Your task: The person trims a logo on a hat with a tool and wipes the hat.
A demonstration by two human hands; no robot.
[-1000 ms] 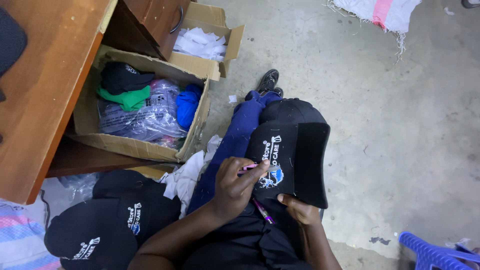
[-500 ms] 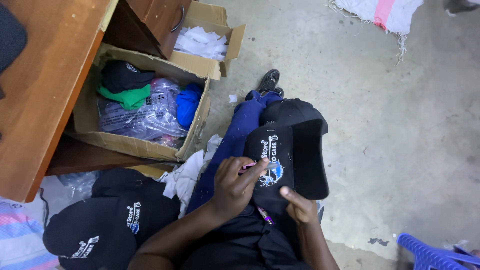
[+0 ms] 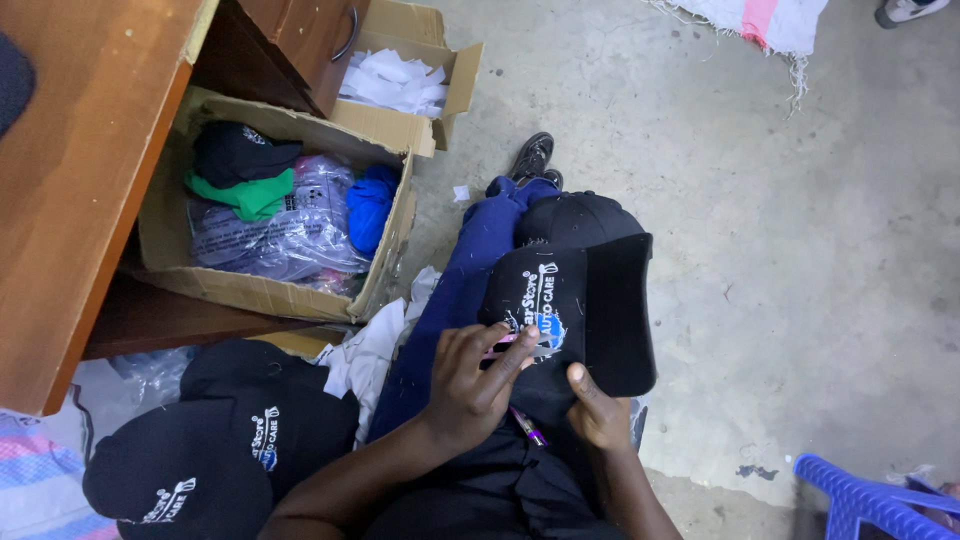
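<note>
Fingers (image 3: 500,345) of left hand (image 3: 470,385) curled, pinching a thin pink tool (image 3: 520,338) against the embroidered front of a black cap (image 3: 590,300), which lay on the person's lap over the blue trouser leg (image 3: 455,300). Right hand (image 3: 598,410) gripped the cap's lower edge, thumb on top, fingers hidden underneath. Stacked black caps (image 3: 215,440) lay lower left; cardboard box (image 3: 385,275) of clothing sat by the wooden desk (image 3: 80,170).

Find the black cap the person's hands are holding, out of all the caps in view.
It is the cap on the lap, gripped by both hands; the other caps lie piled on the floor at lower left, untouched.
</note>
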